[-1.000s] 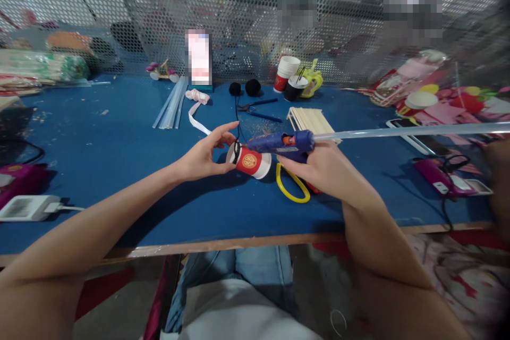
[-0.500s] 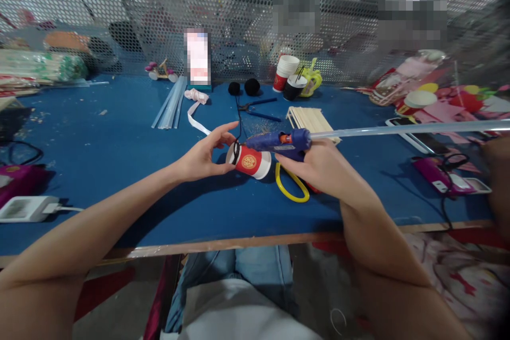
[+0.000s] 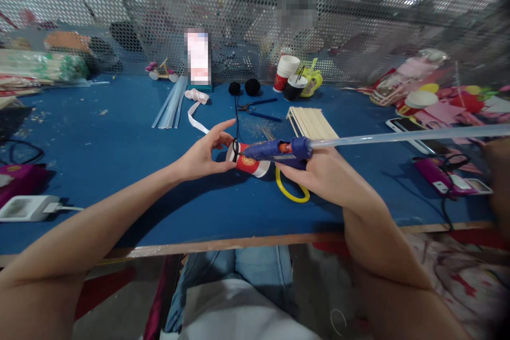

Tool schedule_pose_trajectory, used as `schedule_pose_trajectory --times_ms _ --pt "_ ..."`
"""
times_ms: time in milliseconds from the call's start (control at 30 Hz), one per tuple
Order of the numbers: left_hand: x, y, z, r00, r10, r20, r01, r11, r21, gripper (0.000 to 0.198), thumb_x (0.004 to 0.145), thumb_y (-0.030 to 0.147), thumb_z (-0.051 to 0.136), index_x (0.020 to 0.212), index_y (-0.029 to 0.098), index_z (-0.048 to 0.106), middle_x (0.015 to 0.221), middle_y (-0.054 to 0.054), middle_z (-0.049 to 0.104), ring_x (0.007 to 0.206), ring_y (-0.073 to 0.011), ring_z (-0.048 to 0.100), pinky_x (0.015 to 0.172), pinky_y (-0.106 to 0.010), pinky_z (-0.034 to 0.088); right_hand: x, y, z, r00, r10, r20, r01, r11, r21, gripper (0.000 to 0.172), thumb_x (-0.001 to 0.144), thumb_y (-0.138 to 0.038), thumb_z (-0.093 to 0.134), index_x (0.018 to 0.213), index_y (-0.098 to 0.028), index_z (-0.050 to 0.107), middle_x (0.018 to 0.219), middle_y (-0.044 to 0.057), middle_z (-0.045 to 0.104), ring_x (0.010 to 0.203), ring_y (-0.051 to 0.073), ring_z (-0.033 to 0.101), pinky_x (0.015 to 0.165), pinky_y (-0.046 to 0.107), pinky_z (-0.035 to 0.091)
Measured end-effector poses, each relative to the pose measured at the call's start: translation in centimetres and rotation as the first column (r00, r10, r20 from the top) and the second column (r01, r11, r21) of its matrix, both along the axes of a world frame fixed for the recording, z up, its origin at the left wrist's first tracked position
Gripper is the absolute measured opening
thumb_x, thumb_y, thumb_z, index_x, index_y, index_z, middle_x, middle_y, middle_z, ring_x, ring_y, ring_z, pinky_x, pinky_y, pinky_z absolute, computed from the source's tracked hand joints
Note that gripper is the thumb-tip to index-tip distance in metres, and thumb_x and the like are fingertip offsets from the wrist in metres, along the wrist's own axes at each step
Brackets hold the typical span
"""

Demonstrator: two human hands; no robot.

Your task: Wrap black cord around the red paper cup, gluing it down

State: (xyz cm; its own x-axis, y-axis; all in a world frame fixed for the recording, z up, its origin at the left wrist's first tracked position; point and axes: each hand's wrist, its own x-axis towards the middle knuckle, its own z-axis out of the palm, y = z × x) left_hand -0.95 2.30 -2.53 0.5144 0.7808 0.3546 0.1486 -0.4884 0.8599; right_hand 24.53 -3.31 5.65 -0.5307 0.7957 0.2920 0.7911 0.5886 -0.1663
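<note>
A red and white paper cup point(image 3: 261, 168) lies on its side above the blue table, black yarn point(image 3: 235, 150) wound round its left end. My left hand point(image 3: 205, 155) grips that end between thumb and fingers. In my right hand point(image 3: 329, 172) is a blue glue gun point(image 3: 279, 151), a long clear glue stick point(image 3: 378, 138) running out of its back to the right. The gun's nozzle points left, close to the yarn on the cup; whether it touches I cannot tell. Yellow-handled scissors point(image 3: 289, 191) lie below the gun, partly hidden by my right hand.
Blue-handled pliers point(image 3: 261, 109), black yarn balls point(image 3: 252, 87) and a wooden stick piece point(image 3: 311, 123) lie beyond my hands. Glue sticks point(image 3: 169, 103) and white ribbon point(image 3: 196, 121) are left of them. Stacked cups point(image 3: 286, 70) stand at the back. A phone point(image 3: 416, 135) lies to the right.
The glue gun has moved down and slightly right, its nozzle now over the yarn-wrapped end of the cup. My left hand keeps its hold, with the cup nearly still.
</note>
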Motion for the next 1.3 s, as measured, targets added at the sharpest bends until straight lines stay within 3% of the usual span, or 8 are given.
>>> schedule_pose_trajectory --times_ms 233,533,833,1100,1300 --pt "-0.1 0.1 -0.2 1.000 0.016 0.015 -0.015 0.999 -0.043 0.091 0.067 0.019 0.076 0.144 0.033 0.028 0.108 -0.005 0.057 0.102 -0.0182 0.058 0.097 -0.039 0.044 0.0 0.0 -0.2 0.996 0.012 0.091 -0.014 1.000 0.017 0.022 0.084 -0.024 0.056 0.064 -0.018 0.062 0.048 0.000 0.050 0.051 0.015 0.048 0.053 0.030 0.031" --pt "0.0 0.1 0.0 1.000 -0.026 0.013 0.025 0.999 0.031 0.092 0.067 0.017 0.076 0.143 0.033 0.028 0.110 -0.006 0.056 0.106 -0.0195 0.056 0.096 -0.038 0.043 0.2 0.4 0.1 0.997 -0.044 -0.063 0.044 0.999 -0.008 0.043 0.084 -0.028 0.057 0.044 -0.021 0.042 0.047 0.002 0.053 0.053 0.015 0.052 0.052 0.029 0.034" --pt "-0.1 0.1 -0.1 0.998 -0.059 -0.002 0.059 0.997 0.052 0.093 0.069 0.017 0.074 0.145 0.034 0.023 0.111 -0.006 0.055 0.108 -0.0206 0.054 0.097 -0.039 0.041 -0.3 1.4 -0.3 0.992 -0.060 -0.107 0.059 0.998 -0.016 0.037 0.084 -0.029 0.057 0.049 -0.020 0.046 0.055 0.003 0.059 0.062 0.017 0.059 0.055 0.029 0.038" --pt "-0.2 0.2 -0.3 0.998 -0.069 0.005 0.069 0.996 0.058 0.095 0.068 0.018 0.075 0.145 0.035 0.022 0.113 -0.007 0.053 0.111 -0.0227 0.052 0.098 -0.040 0.040 0.2 1.4 -0.6 0.991 -0.005 -0.134 0.009 1.000 0.027 0.045 0.082 -0.026 0.059 0.045 -0.022 0.034 0.052 0.002 0.056 0.058 0.016 0.056 0.052 0.029 0.037" --pt "-0.2 0.1 -0.2 0.997 -0.071 0.003 0.071 0.996 0.047 0.095 0.068 0.018 0.075 0.145 0.036 0.022 0.115 -0.006 0.051 0.114 -0.0226 0.050 0.100 -0.040 0.039 -0.2 1.5 -0.5 0.987 -0.027 -0.161 0.023 0.999 -0.023 0.044 0.084 -0.030 0.057 0.045 -0.022 0.037 0.054 0.003 0.057 0.060 0.018 0.058 0.056 0.031 0.039"
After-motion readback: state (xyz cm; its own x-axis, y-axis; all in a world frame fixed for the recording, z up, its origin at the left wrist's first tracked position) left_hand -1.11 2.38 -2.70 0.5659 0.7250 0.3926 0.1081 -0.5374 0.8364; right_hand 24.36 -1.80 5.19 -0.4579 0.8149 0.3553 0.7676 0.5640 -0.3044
